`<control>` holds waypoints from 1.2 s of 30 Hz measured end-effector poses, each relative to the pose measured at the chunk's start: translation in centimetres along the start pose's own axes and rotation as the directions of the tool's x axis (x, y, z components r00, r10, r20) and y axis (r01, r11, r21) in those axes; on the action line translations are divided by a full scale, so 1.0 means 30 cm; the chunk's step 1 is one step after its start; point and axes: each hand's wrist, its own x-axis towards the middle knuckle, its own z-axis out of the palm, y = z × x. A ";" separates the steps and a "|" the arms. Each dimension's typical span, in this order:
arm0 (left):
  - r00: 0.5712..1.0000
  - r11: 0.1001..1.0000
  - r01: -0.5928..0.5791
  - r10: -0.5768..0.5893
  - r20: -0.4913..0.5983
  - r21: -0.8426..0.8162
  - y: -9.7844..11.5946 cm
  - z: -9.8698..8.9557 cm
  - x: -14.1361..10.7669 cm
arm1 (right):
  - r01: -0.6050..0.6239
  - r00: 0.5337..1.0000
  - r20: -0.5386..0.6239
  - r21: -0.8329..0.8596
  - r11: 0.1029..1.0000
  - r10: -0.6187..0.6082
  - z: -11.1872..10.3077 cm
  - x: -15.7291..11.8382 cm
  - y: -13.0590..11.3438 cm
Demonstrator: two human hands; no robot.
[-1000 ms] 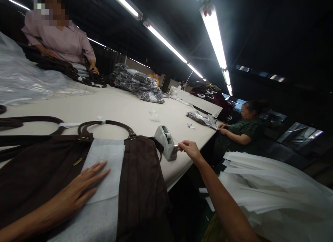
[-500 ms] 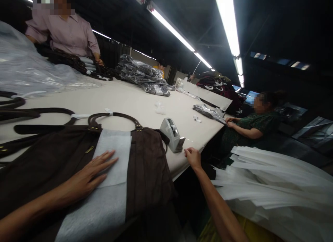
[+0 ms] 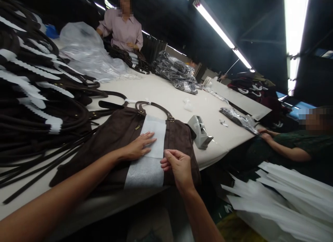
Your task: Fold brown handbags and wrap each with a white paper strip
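A dark brown handbag with looped handles lies flat on the table before me. A pale strip of thin foam-like wrap runs across it from top to bottom, with an overlapping edge near the middle. My left hand rests flat on the strip and bag, fingers spread. Over the strip's right edge, my right hand has thumb and forefinger pinched together; whatever is between them is too small to make out. A grey tape dispenser stands just beyond the bag's right side.
Piled brown bags with white-wrapped handles fill the left. Clear plastic and bagged goods lie farther back on the white table. White sheets are stacked at lower right. Two co-workers stand at far left and right.
My right hand has moved left from beside the tape dispenser to the wrap's edge, still pinched. My left hand stays flat on the wrap. The view has swung left, showing more piled bags.
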 end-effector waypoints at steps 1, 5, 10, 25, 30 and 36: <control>1.000 1.000 -0.007 0.007 -0.011 -0.005 -0.002 0.003 0.001 | -0.008 1.000 -0.012 0.020 1.000 0.008 0.024 0.014 0.014; 0.998 0.999 -0.040 0.039 -0.058 -0.027 -0.011 0.012 0.003 | -0.092 0.995 -0.032 0.050 0.995 0.094 0.082 0.051 0.050; 0.997 0.999 -0.031 0.028 -0.069 -0.045 -0.009 0.015 0.003 | -0.164 0.985 -0.054 0.005 0.986 0.164 0.121 0.066 0.071; 0.998 0.999 -0.003 0.001 -0.066 -0.033 0.014 0.007 -0.005 | -0.196 0.980 -0.058 -0.171 0.966 0.188 0.149 0.091 0.098; 0.999 0.999 0.022 -0.023 -0.035 -0.035 0.022 -0.001 -0.008 | -0.208 0.978 -0.039 -0.278 0.938 0.205 0.146 0.104 0.105; 0.999 0.999 0.013 -0.015 -0.049 -0.032 0.025 -0.004 -0.009 | -0.263 0.945 0.024 -0.540 0.799 0.327 0.111 0.157 0.096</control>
